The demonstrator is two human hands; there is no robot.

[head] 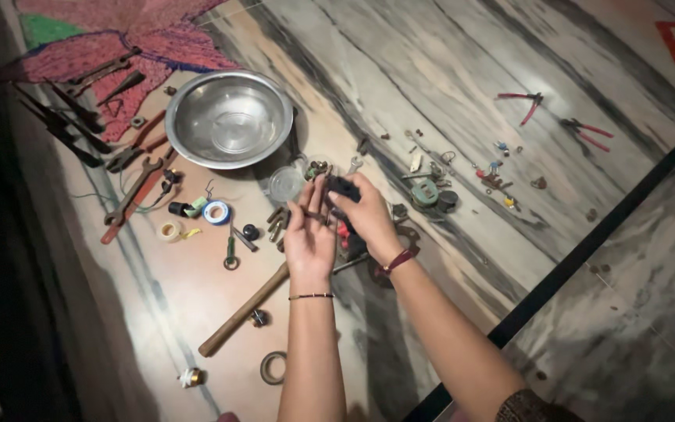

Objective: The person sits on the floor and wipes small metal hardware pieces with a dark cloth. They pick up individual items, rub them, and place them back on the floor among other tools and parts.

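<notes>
— What are the hands busy with?

— A small black part (343,187), held up between both hands just in front of the steel bowl (229,118). The right hand (369,215) curls its fingers closed around it from the far side. The left hand (310,234) stands palm-up beside it, fingertips pinched narrow against the part's lower edge, perhaps on a thin dark piece; it is too small to say what.

— And right around the bowl?

— Touching the bowl's near rim sits a small clear round container (284,184). Just beside that, under the hands, lie a few dark bolts (276,221) and something red (343,233), mostly hidden by the right hand. To the bowl's near left are rolls of tape, one blue and white (216,212), one pale (169,230).

— Tools?

— Left of the bowl, a rusty wrench (136,190) and dark pliers and rods (68,125), some lying on a pink patterned mat (111,47). Nearer the person than the bowl, a wooden-handled hammer (244,310) lies slanted, with a grey ring (273,367) beyond its end.

— To the right?

— Scattered small hardware (431,187) near the bowl, and well apart from it, two red-handled pliers (525,101) on the streaked stone floor (462,70).
</notes>
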